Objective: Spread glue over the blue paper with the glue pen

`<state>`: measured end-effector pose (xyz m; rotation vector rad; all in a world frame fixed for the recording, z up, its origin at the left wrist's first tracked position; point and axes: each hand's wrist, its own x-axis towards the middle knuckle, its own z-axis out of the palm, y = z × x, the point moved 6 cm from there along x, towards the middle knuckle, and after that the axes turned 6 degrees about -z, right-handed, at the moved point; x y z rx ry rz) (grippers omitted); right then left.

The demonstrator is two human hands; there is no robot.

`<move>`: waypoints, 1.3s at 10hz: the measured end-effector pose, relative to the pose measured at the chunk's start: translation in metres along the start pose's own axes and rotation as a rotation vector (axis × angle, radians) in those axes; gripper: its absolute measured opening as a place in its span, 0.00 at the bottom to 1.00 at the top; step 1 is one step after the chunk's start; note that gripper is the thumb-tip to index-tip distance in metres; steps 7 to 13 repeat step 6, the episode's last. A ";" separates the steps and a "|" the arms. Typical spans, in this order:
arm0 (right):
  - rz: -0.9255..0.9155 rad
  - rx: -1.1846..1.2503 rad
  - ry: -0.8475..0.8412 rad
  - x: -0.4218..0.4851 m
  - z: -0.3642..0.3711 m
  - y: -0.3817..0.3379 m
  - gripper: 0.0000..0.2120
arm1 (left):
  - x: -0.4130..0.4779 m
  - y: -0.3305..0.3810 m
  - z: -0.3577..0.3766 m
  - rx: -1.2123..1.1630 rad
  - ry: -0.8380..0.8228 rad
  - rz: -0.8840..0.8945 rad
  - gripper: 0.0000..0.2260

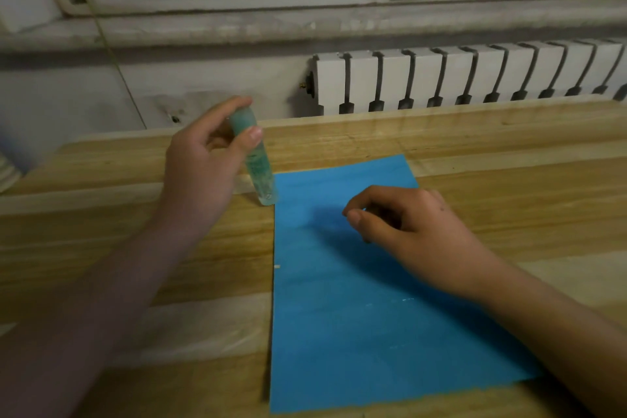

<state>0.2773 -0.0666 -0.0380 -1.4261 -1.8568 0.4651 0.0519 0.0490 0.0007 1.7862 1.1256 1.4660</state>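
A blue paper (346, 316) lies flat on the wooden table (135, 231), long side running away from me. My left hand (203, 166) grips a translucent green glue pen (259, 166) near its top end, tilted, with its lower end at the paper's far left edge. My right hand (407, 224) hovers low over the far half of the paper with its fingers loosely curled, thumb and fingertips close together; whether they pinch anything small I cannot tell. A few faint pale streaks show on the paper's near right part.
A white radiator (475, 78) stands behind the table's far edge under a window sill (305, 27). The wall to the left is scuffed. Bare wood lies left and right of the paper.
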 end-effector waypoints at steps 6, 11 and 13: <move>0.089 0.382 0.159 0.004 -0.016 0.004 0.13 | 0.006 0.000 -0.003 0.231 0.031 -0.109 0.22; 0.089 0.382 0.159 0.004 -0.016 0.004 0.13 | 0.006 0.000 -0.003 0.231 0.031 -0.109 0.22; 0.089 0.382 0.159 0.004 -0.016 0.004 0.13 | 0.006 0.000 -0.003 0.231 0.031 -0.109 0.22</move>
